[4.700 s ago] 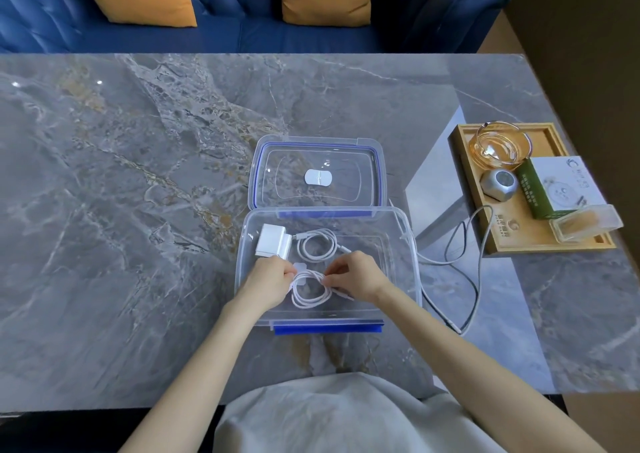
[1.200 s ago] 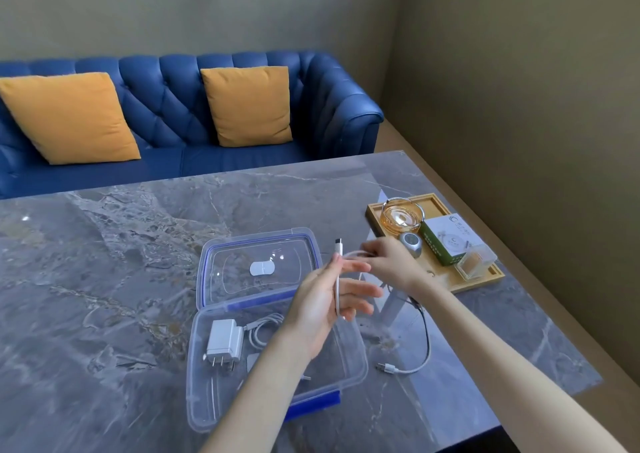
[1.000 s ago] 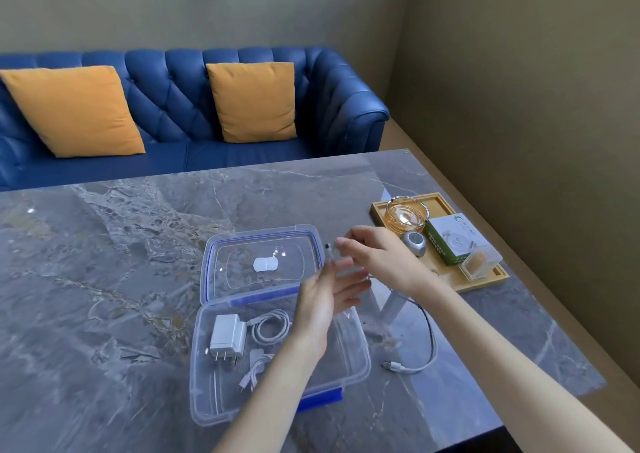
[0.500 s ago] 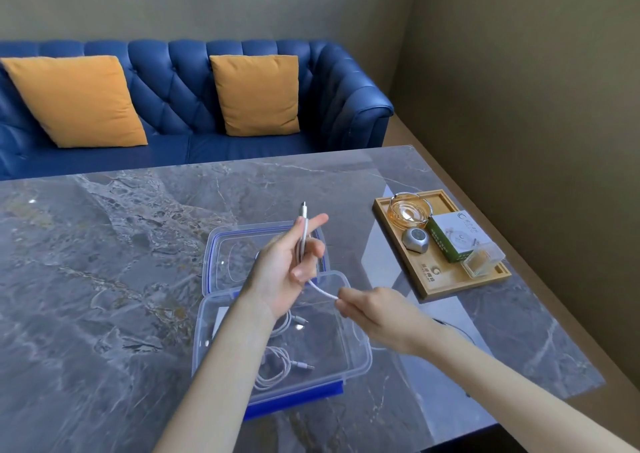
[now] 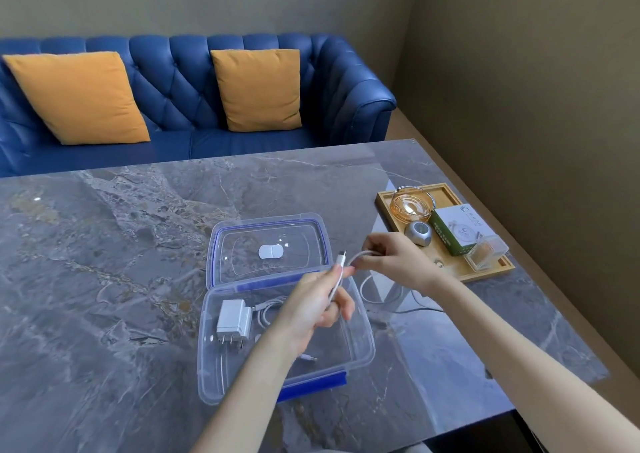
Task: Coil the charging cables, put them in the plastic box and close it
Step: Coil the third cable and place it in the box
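A clear plastic box stands open on the marble table, its blue-edged lid lying flat behind it. Inside lie a white charger plug and a coiled white cable, partly hidden by my left arm. My left hand hovers over the box, pinching a white charging cable near its connector, which points up. My right hand grips the same cable just to the right. The rest of that cable loops down onto the table right of the box.
A wooden tray at the right holds an amber glass dish, a small grey gadget, a green-and-white carton and a clear little case. A blue sofa with two orange cushions stands beyond the table. A wall runs along the right.
My right hand has risen from low beside the box to up beside my left hand, drawing the cable into a loop. My left hand dropped slightly, still holding the connector end.
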